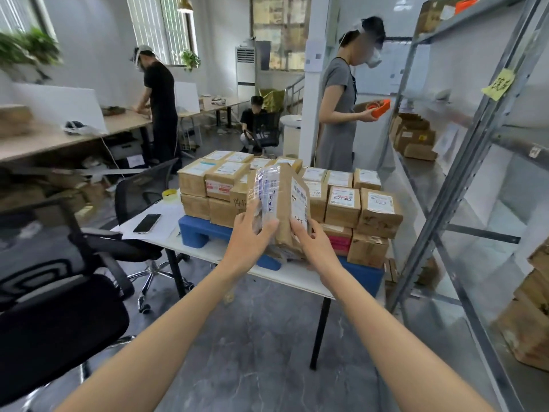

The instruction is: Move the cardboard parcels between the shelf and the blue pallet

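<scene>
A cardboard parcel (282, 203) with white labels and clear tape stands tilted on end in front of me, above the near edge of the blue pallet (196, 230). My left hand (249, 236) grips its left side and my right hand (312, 242) holds its lower right edge. Several more labelled parcels (344, 206) are stacked in two layers on the pallet, which lies on a white table (291, 278). The metal shelf (463, 179) rises at the right with a few parcels (416, 141) on a middle level and others (531, 328) low down.
A person in a grey dress (338, 120) stands between the pallet and the shelf holding an orange tape dispenser. Black office chairs (53, 316) sit at my left. A phone (146, 223) and a tape roll (170, 194) lie on the table. Two more people work at the back.
</scene>
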